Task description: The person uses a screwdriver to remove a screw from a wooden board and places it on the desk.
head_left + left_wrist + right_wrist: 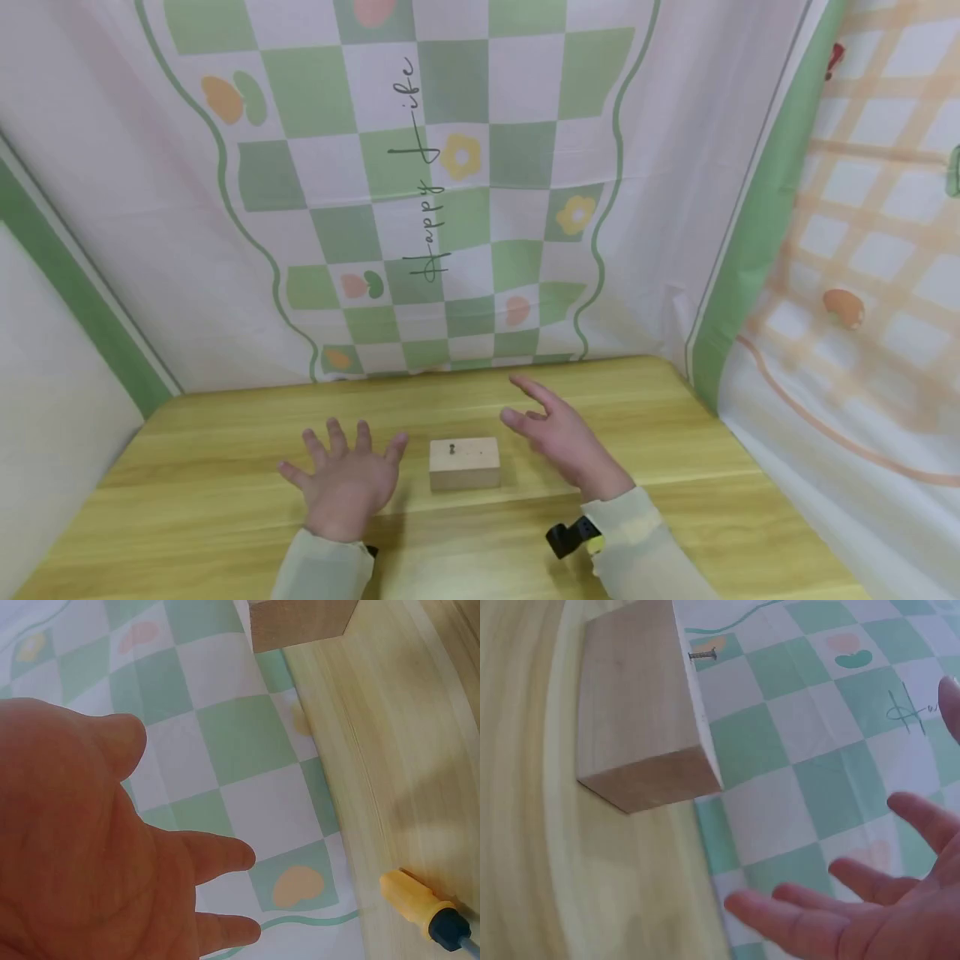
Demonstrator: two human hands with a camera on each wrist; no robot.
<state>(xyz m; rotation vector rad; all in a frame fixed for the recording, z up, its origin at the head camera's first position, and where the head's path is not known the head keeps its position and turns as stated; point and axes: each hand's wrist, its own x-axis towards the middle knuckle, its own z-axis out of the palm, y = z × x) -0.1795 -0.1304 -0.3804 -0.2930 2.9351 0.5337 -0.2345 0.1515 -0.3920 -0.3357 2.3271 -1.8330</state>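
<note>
A pale wooden block [464, 476] lies on the table between the two hands. One screw [703, 654] stands up from its top face, and a small dark mark shows to the right of the screw in the head view. To the left of the block is my left hand [348, 479], fingers spread, holding nothing. My right hand [562, 437] is to the block's right, its fingers extended and apart from the block. The left wrist view shows a screwdriver [420, 904] with a yellow and black handle lying on the table; its tip is cut off by the frame.
The wood-grain table [225, 433] meets a green-and-white checked cloth [465, 208] at its far edge. An orange checked cloth [877, 275] hangs at the right. A black device [570, 536] sits at the right wrist.
</note>
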